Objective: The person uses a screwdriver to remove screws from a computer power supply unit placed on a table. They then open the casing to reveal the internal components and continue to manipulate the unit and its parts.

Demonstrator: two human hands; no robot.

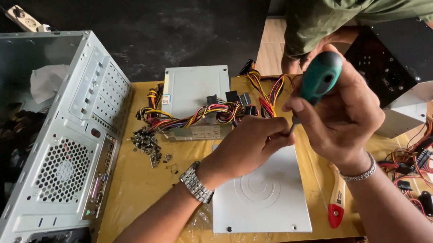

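Right hand (343,115) fingers clenched around green screwdriver (319,79); left hand (248,144) fingers pinched at its tip, perhaps on a screw, above grey metal plate (262,199).

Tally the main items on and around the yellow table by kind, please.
Screwdrivers: 2, green-handled in right hand, red-and-cream
Power supply units: 2, grey, black-fronted
Computer cases: 1
Loose metal panels: 1
Screw piles: 1
Total: 7

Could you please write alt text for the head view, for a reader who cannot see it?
The right hand grips a green-handled screwdriver while the left hand steadies its tip over a grey metal box on a yellow table. Behind lie a power supply with coloured wires, screws and a computer case.
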